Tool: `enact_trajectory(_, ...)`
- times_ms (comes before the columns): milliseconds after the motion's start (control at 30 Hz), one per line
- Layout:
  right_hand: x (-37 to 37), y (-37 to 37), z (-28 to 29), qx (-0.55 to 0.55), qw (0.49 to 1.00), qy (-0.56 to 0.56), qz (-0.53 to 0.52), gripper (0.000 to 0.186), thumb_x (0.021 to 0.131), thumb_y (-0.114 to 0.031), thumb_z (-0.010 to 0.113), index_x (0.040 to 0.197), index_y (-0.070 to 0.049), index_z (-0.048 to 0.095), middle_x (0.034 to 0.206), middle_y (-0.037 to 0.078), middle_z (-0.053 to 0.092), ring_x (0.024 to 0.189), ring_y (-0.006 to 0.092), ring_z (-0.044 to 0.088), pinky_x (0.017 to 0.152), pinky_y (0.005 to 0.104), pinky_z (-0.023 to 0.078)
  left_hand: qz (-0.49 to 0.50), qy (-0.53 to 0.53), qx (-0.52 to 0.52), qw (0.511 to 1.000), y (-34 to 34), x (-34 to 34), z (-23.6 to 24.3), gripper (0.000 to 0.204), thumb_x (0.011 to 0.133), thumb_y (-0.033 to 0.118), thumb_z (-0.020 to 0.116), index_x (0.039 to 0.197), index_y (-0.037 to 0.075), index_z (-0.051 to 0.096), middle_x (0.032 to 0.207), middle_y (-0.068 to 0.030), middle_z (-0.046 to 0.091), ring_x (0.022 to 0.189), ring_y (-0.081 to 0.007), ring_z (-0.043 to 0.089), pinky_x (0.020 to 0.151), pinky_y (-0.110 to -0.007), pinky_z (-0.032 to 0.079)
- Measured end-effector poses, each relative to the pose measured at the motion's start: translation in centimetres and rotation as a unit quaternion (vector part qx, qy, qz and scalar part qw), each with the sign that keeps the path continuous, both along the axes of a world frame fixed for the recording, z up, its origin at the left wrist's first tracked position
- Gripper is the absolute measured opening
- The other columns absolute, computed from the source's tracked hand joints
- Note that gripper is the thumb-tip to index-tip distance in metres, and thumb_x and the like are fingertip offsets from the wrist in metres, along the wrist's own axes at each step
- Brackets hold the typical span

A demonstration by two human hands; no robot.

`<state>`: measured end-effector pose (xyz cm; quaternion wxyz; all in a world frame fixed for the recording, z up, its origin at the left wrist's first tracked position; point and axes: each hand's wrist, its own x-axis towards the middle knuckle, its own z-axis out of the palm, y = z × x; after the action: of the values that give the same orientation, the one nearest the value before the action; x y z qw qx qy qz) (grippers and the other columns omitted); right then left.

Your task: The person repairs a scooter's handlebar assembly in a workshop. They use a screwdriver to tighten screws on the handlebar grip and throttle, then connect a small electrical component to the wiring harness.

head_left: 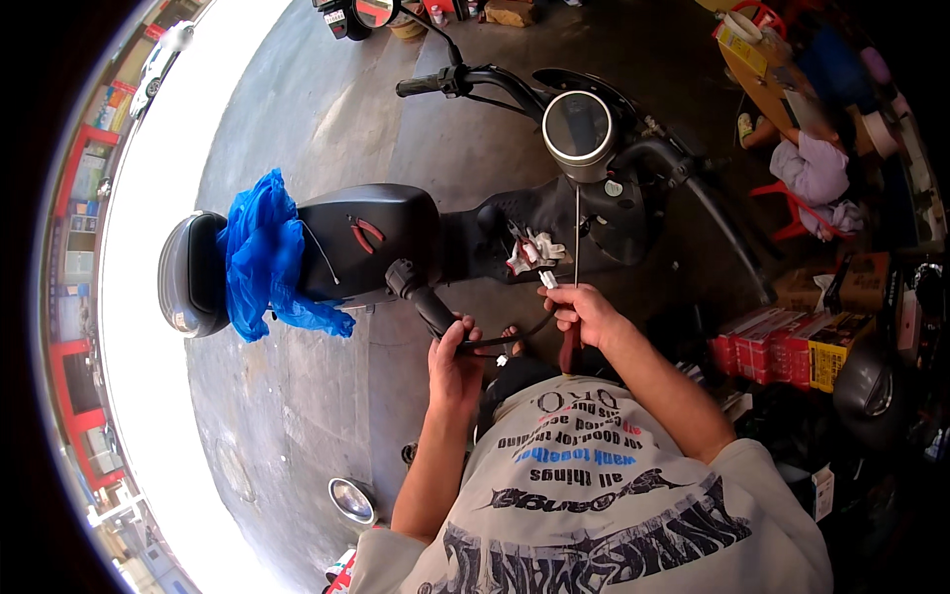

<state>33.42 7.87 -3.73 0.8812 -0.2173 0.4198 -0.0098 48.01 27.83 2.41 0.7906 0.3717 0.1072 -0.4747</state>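
Note:
My left hand (456, 361) is closed around the lower end of a black twist throttle grip (424, 302), which points up and left over the scooter's side. From it a black cable (515, 337) runs across to my right hand (589, 313). That hand pinches the cable's end near a white plug connector (547, 281). It also holds a long screwdriver (578, 233), shaft up, with a dark red handle below the fingers. Another small white connector (503, 361) hangs between my hands, close to my shirt. The left fingertips are partly hidden by the grip.
A black scooter (465, 233) stands crosswise before me. Red-handled pliers (366, 234) and a blue plastic bag (265, 257) lie on its seat; stained white gloves (534, 250) rest on the footboard. Boxes (782, 346) are stacked at right. A person (811, 168) sits beyond them.

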Motion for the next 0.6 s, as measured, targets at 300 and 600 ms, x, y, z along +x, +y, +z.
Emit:
enact_trajectory(300,0.1,2.0,-1.5,-0.020,0.994,0.075,0.084,0.019,0.084,0.000,0.054,0.103,-0.001,0.059,0.086,0.013,0.066,0.048,0.0089,0.044,0.049,0.0285,0.041,0.015,0.001,-0.061,0.998,-1.5,0.7,0.6,0.024,0.094,0.015,0.061,0.115,0.010,0.052,0.100,-0.0004,0.055,0.084,-0.0120,0.054,0.079,-0.032,0.047)
enact_trajectory(600,0.8,3.3,-4.1,0.000,0.995,0.029,0.100,0.023,0.092,-0.011,0.061,0.112,0.000,0.060,0.097,0.017,0.071,0.055,0.0120,0.057,0.046,0.0260,0.047,-0.079,0.015,-0.111,0.991,-2.8,-0.6,2.0,0.027,0.095,0.016,0.059,0.120,0.010,0.051,0.101,0.0005,0.053,0.086,-0.0113,0.053,0.086,-0.033,0.046)
